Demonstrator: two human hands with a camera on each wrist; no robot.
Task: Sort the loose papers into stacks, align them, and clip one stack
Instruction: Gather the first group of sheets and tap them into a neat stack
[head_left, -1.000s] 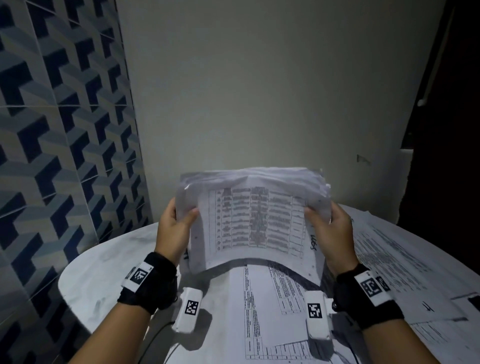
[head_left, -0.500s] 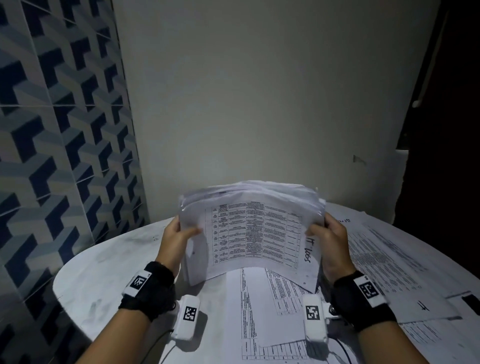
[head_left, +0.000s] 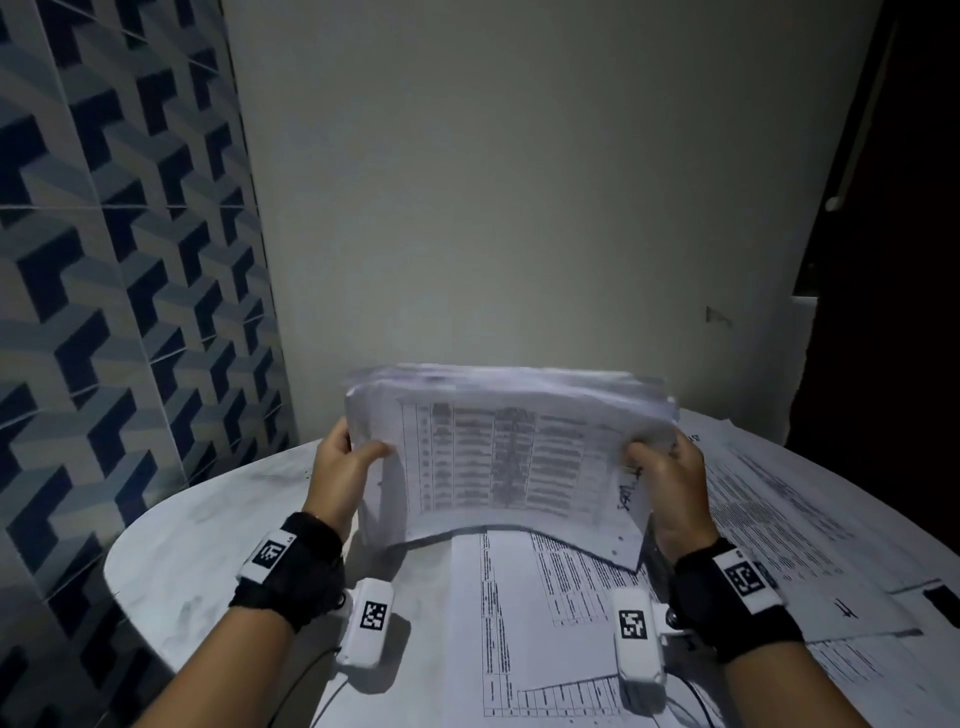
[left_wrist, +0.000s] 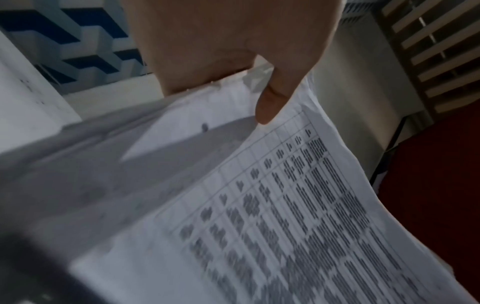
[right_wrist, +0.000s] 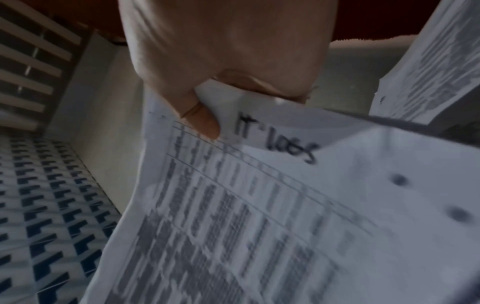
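A thick stack of printed papers (head_left: 498, 452) stands upright on its lower edge over the round white table (head_left: 197, 535). Its front sheet shows a table of text and handwriting near the right edge. My left hand (head_left: 345, 462) grips the stack's left side, thumb on the front sheet. My right hand (head_left: 662, 467) grips the right side the same way. In the left wrist view my thumb (left_wrist: 272, 102) presses the stack (left_wrist: 298, 216). In the right wrist view my thumb (right_wrist: 205, 121) pinches the sheet (right_wrist: 259, 216) beside the handwriting. No clip is in view.
More printed sheets (head_left: 530, 613) lie flat on the table under the stack, and others (head_left: 789, 519) spread to the right. A small dark object (head_left: 943, 603) lies at the right edge. A patterned tile wall (head_left: 119, 312) stands left, a plain wall behind.
The stack dropped towards the table and has come up a little again, its lower edge now bowed. Both hands keep the same grip on its sides.
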